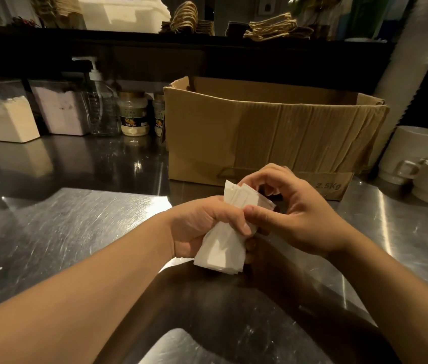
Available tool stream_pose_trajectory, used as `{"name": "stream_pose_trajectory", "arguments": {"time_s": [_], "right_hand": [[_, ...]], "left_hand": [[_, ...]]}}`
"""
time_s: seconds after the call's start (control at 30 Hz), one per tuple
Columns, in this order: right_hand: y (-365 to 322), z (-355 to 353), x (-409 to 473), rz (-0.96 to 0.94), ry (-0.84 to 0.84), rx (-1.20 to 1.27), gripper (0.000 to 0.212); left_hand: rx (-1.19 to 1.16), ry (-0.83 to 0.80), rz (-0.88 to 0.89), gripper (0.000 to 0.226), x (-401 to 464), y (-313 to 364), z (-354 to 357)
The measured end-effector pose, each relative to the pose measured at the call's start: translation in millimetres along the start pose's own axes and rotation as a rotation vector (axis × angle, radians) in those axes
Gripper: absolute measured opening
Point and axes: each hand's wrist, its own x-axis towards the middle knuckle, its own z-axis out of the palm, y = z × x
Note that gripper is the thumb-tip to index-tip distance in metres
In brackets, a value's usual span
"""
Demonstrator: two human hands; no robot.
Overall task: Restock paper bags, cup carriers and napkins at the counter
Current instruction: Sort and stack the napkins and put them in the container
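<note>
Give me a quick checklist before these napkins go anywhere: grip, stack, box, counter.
1. Left hand grip on the napkin stack: ok, fingers wrap its middle.
2. Right hand grip: ok, thumb and fingers pinch the stack's upper end.
3. Stack tidy: not ok, the edges are fanned and uneven at the top.
4. Cardboard box open: ok, flaps up; what is inside, cannot tell.
5. Steel counter under the hands: ok, bare metal shows there.
6. White cups to the right: ok, apart from both hands.
</note>
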Motion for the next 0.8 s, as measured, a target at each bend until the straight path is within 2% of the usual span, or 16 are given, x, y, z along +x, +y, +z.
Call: {"name": "stream_pose_trajectory", "arguments": {"time_s": [0.27,0.47,0.63,0.8], "right_hand": [[-0.7,-3.9,0.4,0.123,-0.078,0.067,0.052],[2.0,-5.1,1.2,0.199,-0.109,0.171,0.049],[-2.1,-8.0,-1.0,0.221,-0.125,0.362,0.036],[-4.4,-8.3,-0.7,0.226,-0.124,0.353,0.038]], "left_hand": [[0.040,-0.024,-0.011,0.053,-1.4,1.0,1.0],[0.037,-0.053,-0.008,0.051,-1.8,2.4,0.7],[0.021,-0.077,0.000,0.048,-2.8,2.2,0.8],[0.027,-0.084,-0.005,0.045,-3.2,2.7,1.6]]}}
